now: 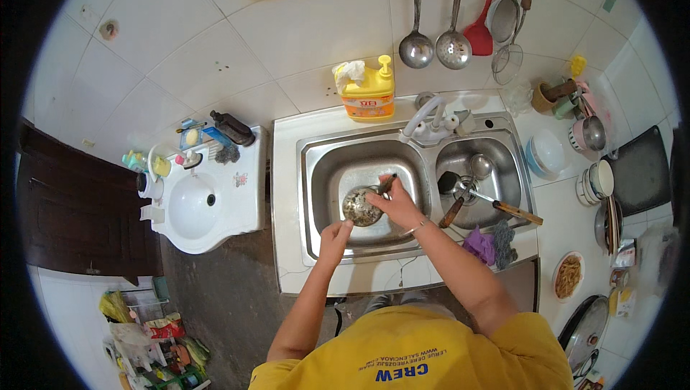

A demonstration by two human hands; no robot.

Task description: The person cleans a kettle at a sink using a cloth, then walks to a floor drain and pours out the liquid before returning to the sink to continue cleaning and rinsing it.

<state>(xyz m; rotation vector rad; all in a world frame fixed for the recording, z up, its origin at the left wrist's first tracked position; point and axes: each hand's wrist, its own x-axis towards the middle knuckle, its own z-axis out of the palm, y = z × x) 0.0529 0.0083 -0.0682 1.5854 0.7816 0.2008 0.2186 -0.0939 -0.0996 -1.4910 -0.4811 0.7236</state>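
Observation:
Over the left basin of the steel sink (316, 243) I hold a round, shiny metal piece (361, 210) with a dark mottled surface; its exact kind cannot be made out. My right hand (397, 205) grips it at its right side, where a short dark part sticks up past the fingers. At its lower left rim, my left hand (334, 241) is closed, thumb and fingers against the edge. In the right basin (507, 182) lie a ladle (481, 166) and wooden-handled utensils (519, 212).
Behind the basins stands a white faucet (431, 121), and beside it a yellow pump jug (368, 92). A purple cloth (480, 246) and a grey scrubber (504, 244) lie on the front edge. Bowls (550, 153) and a plate of food (568, 276) sit at right.

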